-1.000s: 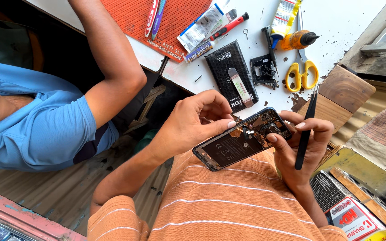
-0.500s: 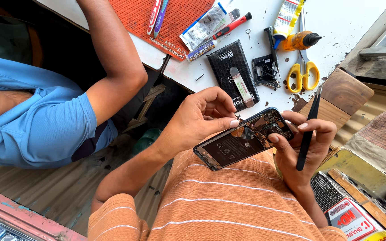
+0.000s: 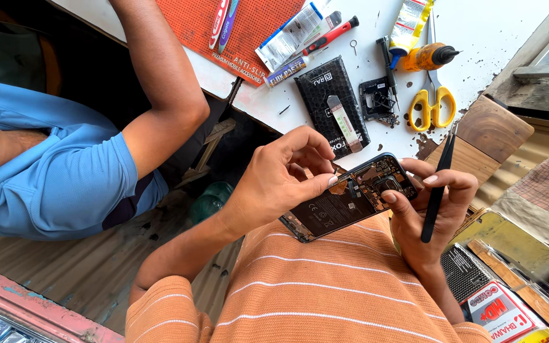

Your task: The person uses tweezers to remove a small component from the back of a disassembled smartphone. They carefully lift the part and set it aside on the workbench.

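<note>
Head view shows the left hand pinched shut at the fingertips over the middle of an opened phone, thumb and forefinger closing on something too small to make out near the circuit board. The right hand cradles the phone's far end from below, its thumb on the camera module, and also clamps black tweezers between its fingers, tips pointing up and away from the phone. The phone hangs in the air above the person's orange striped shirt, between the two hands and just short of the table edge.

Several things could go wrong, as I judge it. With the right hand doing two jobs, a slackened grip could let the phone tilt and slide into the lap or to the floor, since nothing supports it underneath. A hard pull by the left fingertips might tear a thin cable or connector, and bare fingers on the exposed board risk smudging or static. The tweezers could slip and scratch the board. Any small part released here would drop past the shirt, not onto the table beyond the hands, where yellow scissors, a black back cover and a glue bottle lie. Another person's arm rests to the left, apart from the work.
</note>
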